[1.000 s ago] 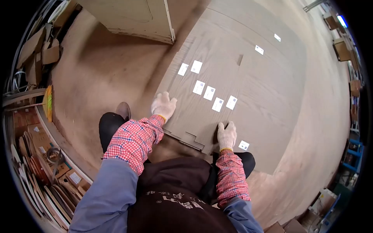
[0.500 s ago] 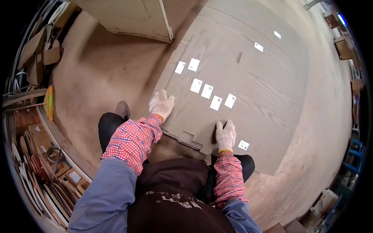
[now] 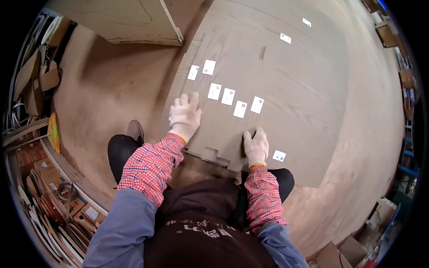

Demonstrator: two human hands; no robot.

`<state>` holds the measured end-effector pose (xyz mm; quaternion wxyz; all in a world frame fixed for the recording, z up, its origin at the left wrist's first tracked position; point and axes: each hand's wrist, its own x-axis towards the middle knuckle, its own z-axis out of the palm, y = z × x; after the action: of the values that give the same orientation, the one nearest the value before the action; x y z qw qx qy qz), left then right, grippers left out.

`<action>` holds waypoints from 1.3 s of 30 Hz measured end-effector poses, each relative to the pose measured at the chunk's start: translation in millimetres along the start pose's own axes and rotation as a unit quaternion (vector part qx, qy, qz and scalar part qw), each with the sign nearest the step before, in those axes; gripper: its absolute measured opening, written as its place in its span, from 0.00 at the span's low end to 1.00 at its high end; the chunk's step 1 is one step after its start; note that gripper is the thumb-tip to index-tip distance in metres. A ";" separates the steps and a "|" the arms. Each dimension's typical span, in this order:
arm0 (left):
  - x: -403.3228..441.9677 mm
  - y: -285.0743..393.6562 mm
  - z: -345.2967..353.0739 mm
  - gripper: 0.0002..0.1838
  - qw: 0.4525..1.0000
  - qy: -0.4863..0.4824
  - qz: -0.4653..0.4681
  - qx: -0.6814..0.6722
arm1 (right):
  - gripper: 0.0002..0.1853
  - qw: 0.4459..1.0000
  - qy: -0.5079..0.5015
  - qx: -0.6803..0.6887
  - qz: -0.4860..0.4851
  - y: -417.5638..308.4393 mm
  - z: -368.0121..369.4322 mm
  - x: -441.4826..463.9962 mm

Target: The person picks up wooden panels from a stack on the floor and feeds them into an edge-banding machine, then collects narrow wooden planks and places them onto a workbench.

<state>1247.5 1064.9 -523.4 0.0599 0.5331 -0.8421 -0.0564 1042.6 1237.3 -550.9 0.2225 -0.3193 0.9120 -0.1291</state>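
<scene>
Low in front of me lie grey-brown wood-grain boards (image 3: pixel 304 129), with several white labels on top; one label (image 3: pixel 257 105) sits near the middle. My left hand (image 3: pixel 184 115), in a white knit glove, is over the boards' left side with its fingers spread and slightly blurred. It holds nothing, and I cannot tell whether it touches the surface. At the near edge, my gloved right hand (image 3: pixel 256 147) rests with fingers extended and thumb apart, left of another label (image 3: pixel 279 155). Between my hands, the near edge has a stepped notch (image 3: pixel 216 156).
A pale panel (image 3: pixel 120 22) stands at the upper left. Wood strips (image 3: pixel 42 223) and cardboard boxes (image 3: pixel 49 172) fill a rack on the left. Open cartons (image 3: pixel 330 257) sit at the lower right. My shoe (image 3: pixel 135 130) is on the floor beside the boards.
The view has shifted, so the boards and labels appear farther up and left. My left hand's fingers have spread out over the boards. My right hand stays near the front edge.
</scene>
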 end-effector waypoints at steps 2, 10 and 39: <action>0.1 12.0 -2.9 0.20 0.996 -0.042 0.080 -0.008 | 0.31 1.000 -0.007 0.002 0.005 1.0 0.1 0.3; 12.0 55.2 -5.5 0.34 0.934 -0.318 0.156 0.045 | 0.31 0.999 -0.033 0.004 0.031 -2.0 -4.4 5.1; 18.3 64.6 -4.3 0.38 0.915 -0.350 0.179 0.088 | 0.28 0.998 -0.050 0.009 0.032 -0.2 -6.7 12.5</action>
<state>1182.9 1075.7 -508.1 -0.2770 0.3229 -0.8919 -0.1533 1030.7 1229.7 -549.1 0.2745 -0.2937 0.9085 -0.1143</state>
